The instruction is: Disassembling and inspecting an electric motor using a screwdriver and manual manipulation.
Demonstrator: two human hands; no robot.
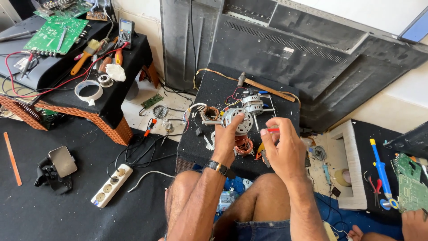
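My left hand (226, 139) grips a round silver motor housing (238, 119) with long bolts sticking out, held above a black box-like stand (209, 89). My right hand (281, 145) pinches a small red-handled screwdriver (271, 130) pointed at the housing's right side. A second silver motor part (253, 103) with coloured wires lies just behind. Two copper windings, one (211, 112) to the left and one (243, 146) under my hands, rest on the stand. A black watch sits on my left wrist.
A hammer (263, 88) lies at the stand's back edge. A large dark panel (312, 49) leans on the wall. A low table at left holds a green circuit board (55, 34), a multimeter (125, 31), tape and tools. A white power strip (111, 184) lies on the floor. Another person's hand (414, 223) is at bottom right.
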